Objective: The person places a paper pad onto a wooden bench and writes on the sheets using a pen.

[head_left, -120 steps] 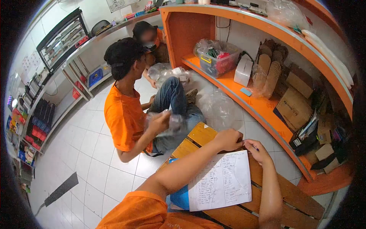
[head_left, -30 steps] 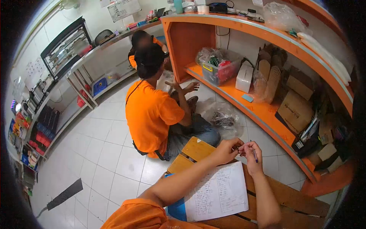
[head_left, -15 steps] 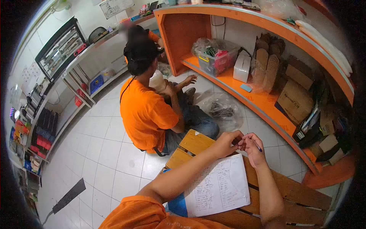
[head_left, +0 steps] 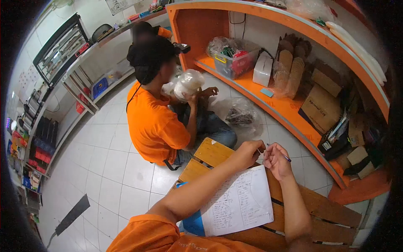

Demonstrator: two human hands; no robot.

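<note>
My right hand (head_left: pixel 278 161) is closed around a pen (head_left: pixel 287 158), whose blue end sticks out beside the fingers. Close by on its left, my left hand (head_left: pixel 247 154) hangs with bent fingers pressed together; whether anything is in them is hidden. Below both hands a sheet of paper (head_left: pixel 252 201) with handwritten lists lies on a slatted wooden table (head_left: pixel 331 212). Something blue and flat (head_left: pixel 194 224) shows under the paper's left side. My left forearm crosses over the sheet.
A co-worker (head_left: pixel 155 122) in an orange shirt sits on the floor, holding a wrapped white bundle (head_left: pixel 188 85). Another person is partly hidden behind. A plastic bag (head_left: pixel 241 115) lies on the tiles. Orange shelving (head_left: pixel 268 101) holds a plastic bin (head_left: pixel 235 59) and cardboard boxes (head_left: pixel 322 108).
The co-worker has lifted the wrapped white bundle higher, into fuller view. My hands have drawn slightly apart, the pen staying in my right hand. The view has shifted slightly.
</note>
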